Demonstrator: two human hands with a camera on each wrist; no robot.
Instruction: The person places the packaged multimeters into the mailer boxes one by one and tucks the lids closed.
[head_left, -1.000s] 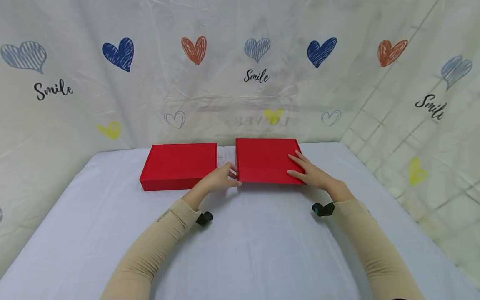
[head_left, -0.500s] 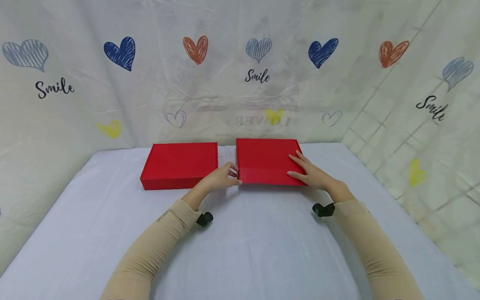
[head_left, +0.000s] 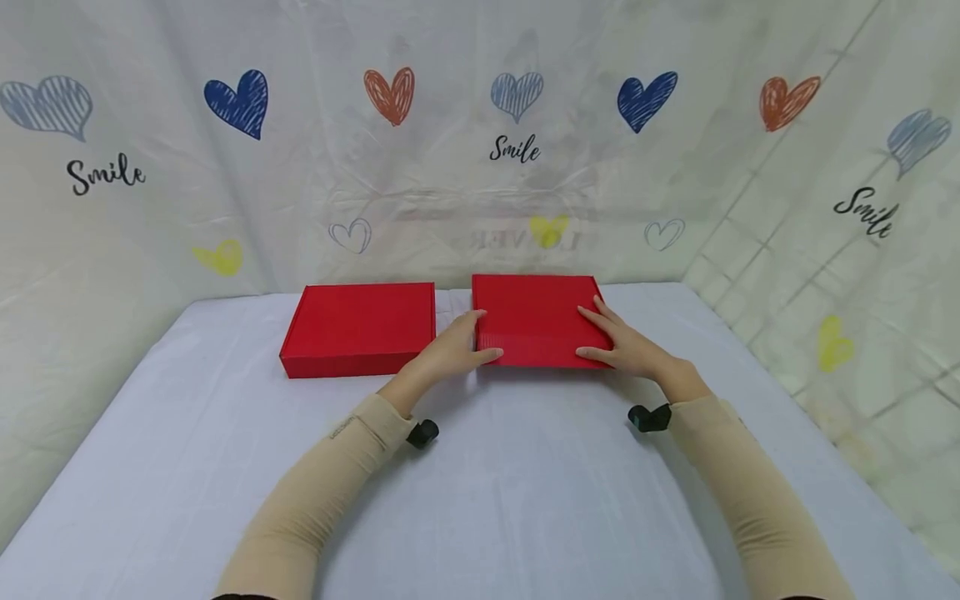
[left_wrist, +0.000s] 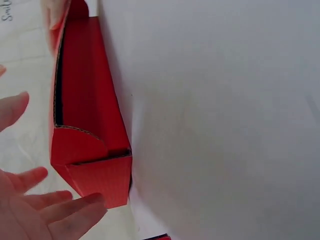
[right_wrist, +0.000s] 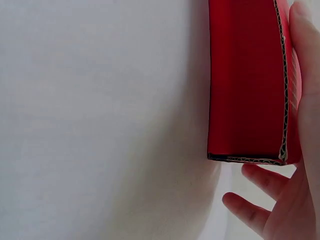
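A red cardboard box (head_left: 532, 312) lies at the back, right of centre, its lid lowered over it. At its left side is my left hand (head_left: 453, 348), fingers spread and thumb over the lid's front left corner. My right hand (head_left: 632, 348) rests on the right edge, thumb and fingers extended on the lid. In the left wrist view, the lid's cut front edge and a curved corner flap (left_wrist: 77, 142) stand out beyond the recessed red front wall (left_wrist: 90, 80). The right wrist view shows the lid's corrugated edge (right_wrist: 285, 90) beside my thumb.
A second red box (head_left: 360, 321), closed, lies to the left of the first with a narrow gap between them. Both are on a table with a white cloth (head_left: 495, 483). Behind hangs a white curtain (head_left: 450, 183) printed with hearts.
My left hand has moved right and slightly up from the front left corner, its fingers now spread and its thumb over the lid. The right hand has barely moved.
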